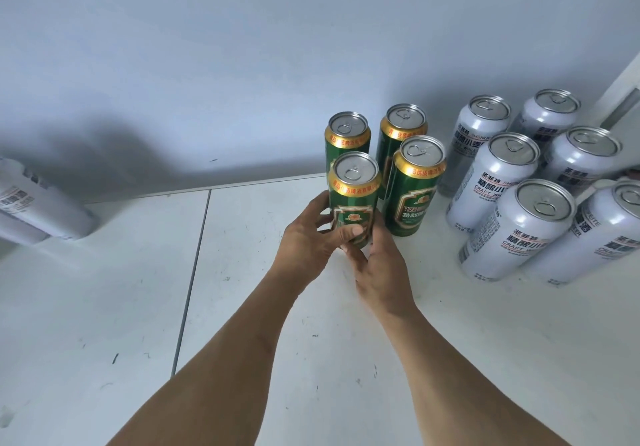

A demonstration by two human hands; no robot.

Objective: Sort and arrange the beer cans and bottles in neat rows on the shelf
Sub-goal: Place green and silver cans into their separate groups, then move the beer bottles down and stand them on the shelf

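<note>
Our left hand [311,237] and right hand [377,265] both gripped front-left green beer can [353,196], upright on white shelf [138,289], completing square of four; six white cans [530,182] stood right.

Soft daylight, wide-angle edge distortion

The green beer cans [412,189] at 12 o'clock are glossy printed metal with gold bands and bare brushed-silver lids. The white craft wheat beer cans [512,234] at 2 o'clock look matt-coated metal. The white shelf [104,307] is smooth, scuffed with dark marks.
</note>
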